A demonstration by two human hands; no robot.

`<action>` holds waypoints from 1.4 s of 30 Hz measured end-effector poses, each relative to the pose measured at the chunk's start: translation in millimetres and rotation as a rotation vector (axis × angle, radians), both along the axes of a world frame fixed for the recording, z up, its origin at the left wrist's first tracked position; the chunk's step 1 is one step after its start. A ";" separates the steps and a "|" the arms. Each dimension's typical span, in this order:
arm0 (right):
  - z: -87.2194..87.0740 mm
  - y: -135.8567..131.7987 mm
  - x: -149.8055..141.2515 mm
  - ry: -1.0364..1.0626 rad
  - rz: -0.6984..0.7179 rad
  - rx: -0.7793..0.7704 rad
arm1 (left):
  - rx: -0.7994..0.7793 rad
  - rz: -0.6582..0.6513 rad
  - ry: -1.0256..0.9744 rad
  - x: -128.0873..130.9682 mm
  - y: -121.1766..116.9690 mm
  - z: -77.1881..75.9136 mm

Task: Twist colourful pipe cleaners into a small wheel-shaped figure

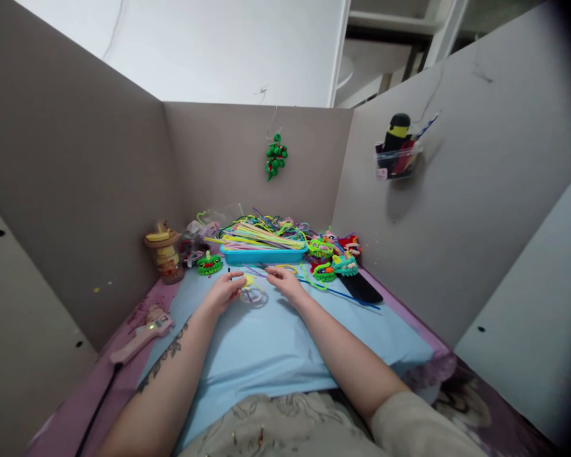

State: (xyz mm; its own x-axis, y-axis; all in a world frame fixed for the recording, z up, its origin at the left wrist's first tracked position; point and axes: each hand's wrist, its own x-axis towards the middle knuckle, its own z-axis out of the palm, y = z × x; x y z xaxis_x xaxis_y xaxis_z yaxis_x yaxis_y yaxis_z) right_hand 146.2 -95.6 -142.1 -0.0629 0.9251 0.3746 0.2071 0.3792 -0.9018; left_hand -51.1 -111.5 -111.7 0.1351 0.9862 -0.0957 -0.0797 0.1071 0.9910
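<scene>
My left hand (224, 290) rests on the light blue mat (266, 349), its fingers pinched on a small yellow piece (249, 280) joined to a pale looped pipe cleaner (254, 296). My right hand (283, 280) lies just right of it with fingers curled down towards a purple pipe cleaner (255, 272); what it holds, if anything, is too small to make out. Right behind both hands stands a teal tray (261, 256) piled with coloured pipe cleaners.
Green and teal pipe-cleaner figures (334, 266) and a black flat object (363, 287) lie at the right. A pink glue gun (143, 334) and a small jar (165, 255) sit at the left. Grey partition walls enclose the desk; a green ornament (276, 156) hangs on the back one.
</scene>
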 end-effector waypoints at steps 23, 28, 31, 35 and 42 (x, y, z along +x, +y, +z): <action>-8.1 -6.1 -10.4 -0.480 -0.029 0.204 | 0.409 0.138 0.751 -10.3 20.6 -19.7; -6.7 0.3 -6.6 -0.439 -0.082 0.215 | 0.465 0.070 0.860 -7.0 17.4 -23.2; 4.9 20.8 -0.3 -0.472 -0.306 0.157 | 0.477 0.086 0.884 -6.2 17.8 -25.8; 31.0 65.4 4.9 -0.722 -0.461 0.112 | 0.499 0.109 0.902 -3.9 16.1 -27.8; 52.4 125.4 7.8 -0.932 -0.542 0.046 | 0.585 0.087 0.929 -0.6 9.3 -30.1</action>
State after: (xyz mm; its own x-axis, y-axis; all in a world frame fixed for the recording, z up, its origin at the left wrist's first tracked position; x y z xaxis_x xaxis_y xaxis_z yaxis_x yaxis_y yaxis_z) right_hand 154.0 29.7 -89.7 0.0725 0.9015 0.4267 0.9554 0.0600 -0.2892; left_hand -51.7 -102.3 -141.8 0.1807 0.9149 0.3609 0.7388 -0.3685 0.5643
